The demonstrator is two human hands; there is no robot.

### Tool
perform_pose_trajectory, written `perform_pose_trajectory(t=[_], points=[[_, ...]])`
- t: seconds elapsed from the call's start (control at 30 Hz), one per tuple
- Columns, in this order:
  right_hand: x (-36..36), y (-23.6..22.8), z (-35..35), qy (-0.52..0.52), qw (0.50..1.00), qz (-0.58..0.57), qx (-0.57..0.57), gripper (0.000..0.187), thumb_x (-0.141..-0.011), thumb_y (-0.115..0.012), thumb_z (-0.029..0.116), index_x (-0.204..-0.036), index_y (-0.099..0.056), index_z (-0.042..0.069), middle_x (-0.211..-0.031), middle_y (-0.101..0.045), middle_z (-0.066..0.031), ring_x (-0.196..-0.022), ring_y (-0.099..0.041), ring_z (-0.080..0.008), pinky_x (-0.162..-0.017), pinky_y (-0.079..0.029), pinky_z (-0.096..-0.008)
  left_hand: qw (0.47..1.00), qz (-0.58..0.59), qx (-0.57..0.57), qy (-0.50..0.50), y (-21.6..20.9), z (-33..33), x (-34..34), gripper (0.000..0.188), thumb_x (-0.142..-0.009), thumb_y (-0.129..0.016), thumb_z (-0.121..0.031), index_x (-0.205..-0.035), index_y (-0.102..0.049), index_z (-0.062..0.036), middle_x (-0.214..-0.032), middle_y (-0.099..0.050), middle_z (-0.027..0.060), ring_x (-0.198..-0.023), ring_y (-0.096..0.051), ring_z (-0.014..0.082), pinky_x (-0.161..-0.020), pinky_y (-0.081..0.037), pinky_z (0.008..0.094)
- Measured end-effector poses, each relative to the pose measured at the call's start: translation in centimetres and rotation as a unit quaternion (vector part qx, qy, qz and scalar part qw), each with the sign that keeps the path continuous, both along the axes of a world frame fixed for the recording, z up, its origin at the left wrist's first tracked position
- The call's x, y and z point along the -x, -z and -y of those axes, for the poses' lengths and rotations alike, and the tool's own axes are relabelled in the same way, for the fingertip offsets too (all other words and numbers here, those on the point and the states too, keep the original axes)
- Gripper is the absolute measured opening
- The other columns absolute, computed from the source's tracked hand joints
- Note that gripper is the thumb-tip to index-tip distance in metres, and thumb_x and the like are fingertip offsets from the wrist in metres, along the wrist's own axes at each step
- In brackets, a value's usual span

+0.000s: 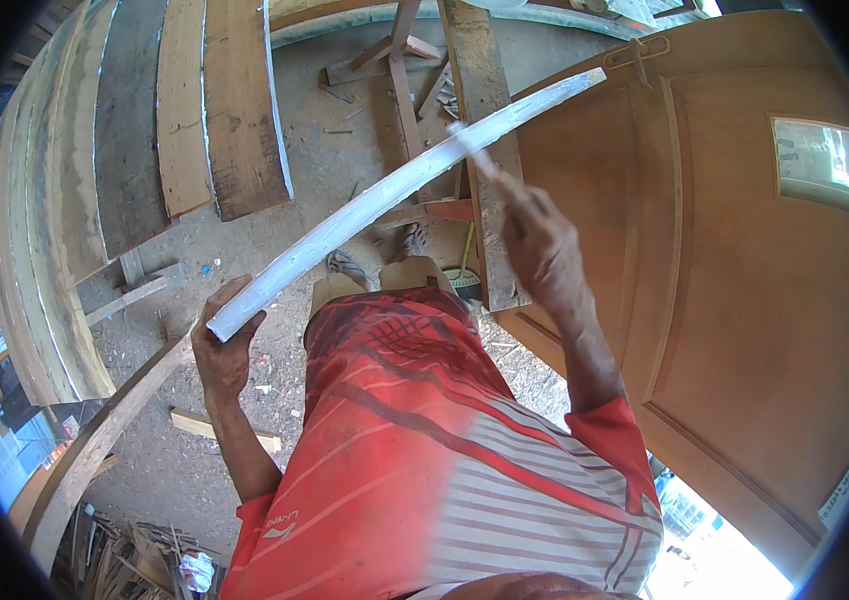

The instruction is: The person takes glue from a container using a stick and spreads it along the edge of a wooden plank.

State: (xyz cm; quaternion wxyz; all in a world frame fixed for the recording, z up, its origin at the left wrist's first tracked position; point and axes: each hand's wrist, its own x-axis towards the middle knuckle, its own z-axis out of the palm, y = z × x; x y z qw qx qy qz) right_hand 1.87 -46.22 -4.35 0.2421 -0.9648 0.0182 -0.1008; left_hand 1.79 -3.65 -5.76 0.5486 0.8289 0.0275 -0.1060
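A long, narrow wooden strip runs slantwise in front of me, its upward face coated white. My left hand is closed around its near left end, thumb on one side and fingers on the other. The far right end lies over a wooden beam and close to a door. In my right hand, closed, is a slim stick-like tool with a whitish tip, possibly a brush; motion blurs it. Its tip is at the white face, right of the strip's middle.
Several wide boards with white-coated edges lie side by side at the left. A brown panelled door fills the right. The wooden beam stretches away from me. Wood scraps lie at lower left, and a loose wood piece lies on the ground.
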Motion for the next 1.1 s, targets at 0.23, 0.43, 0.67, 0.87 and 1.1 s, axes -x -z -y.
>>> perform_pose_trajectory(t=[0.23, 0.43, 0.67, 0.87, 1.1], points=[[-1.8, -0.8, 2.7, 0.021, 0.997, -0.003, -0.07, 0.041, -0.095, -0.062, -0.001, -0.135, -0.066, 0.007, -0.114, -0.07, -0.02, -0.096, -0.073, -0.0383, -0.078, -0.06, -0.0455, 1.0, -0.016, -0.003, -0.014, 0.1, -0.4, 0.2, 0.047, -0.086, -0.082, 0.002, -0.132, -0.071, -0.0042, -0.133, -0.072, 0.0125, -0.125, -0.065, 0.0224, -0.106, -0.055, 0.0372], [-0.7, 0.4, 1.4, 0.029, 0.999, -0.011, -0.006, 0.042, -0.097, -0.061, 0.0, -0.138, -0.064, 0.009, -0.112, -0.07, -0.0204, -0.094, -0.073, -0.0372, -0.077, -0.06, -0.045, 1.0, -0.013, 0.003, -0.013, 0.0, -0.2, 0.0, 0.048, -0.086, -0.082, 0.003, -0.132, -0.071, -0.005, -0.133, -0.072, 0.0121, -0.125, -0.065, 0.0225, -0.105, -0.055, 0.0375], [2.1, -1.8, -6.1, -0.133, 0.985, -0.029, -0.105, 0.054, -0.088, -0.069, -0.003, -0.141, -0.062, 0.007, -0.12, -0.069, -0.0187, -0.101, -0.071, -0.0363, -0.084, -0.06, -0.0445, 1.0, -0.013, 0.015, 0.001, 0.9, -0.7, -0.1, 0.048, -0.086, -0.082, 0.003, -0.132, -0.07, -0.0036, -0.132, -0.072, 0.0126, -0.124, -0.066, 0.0226, -0.106, -0.054, 0.038], [1.3, 0.2, -1.7, -0.121, 0.992, 0.007, 0.025, 0.059, -0.084, -0.072, -0.001, -0.142, -0.062, 0.008, -0.12, -0.067, -0.0143, -0.105, -0.068, -0.0327, -0.088, -0.059, -0.0419, 1.0, 0.001, -0.001, 0.004, 1.0, -0.8, -0.2, 0.049, -0.086, -0.082, 0.003, -0.133, -0.07, -0.0033, -0.132, -0.072, 0.0121, -0.124, -0.066, 0.0226, -0.107, -0.052, 0.0377], [-1.6, 3.6, 7.9, -0.001, 0.992, 0.076, 0.103, 0.052, -0.09, -0.067, -0.004, -0.139, -0.068, 0.011, -0.118, -0.069, -0.0162, -0.104, -0.07, -0.033, -0.088, -0.059, -0.0427, 1.0, -0.015, -0.001, -0.002, 2.0, -1.5, 0.3, 0.052, -0.086, -0.082, 0.003, -0.135, -0.067, -0.0045, -0.136, -0.07, 0.0129, -0.126, -0.065, 0.0241, -0.104, -0.055, 0.0378]])
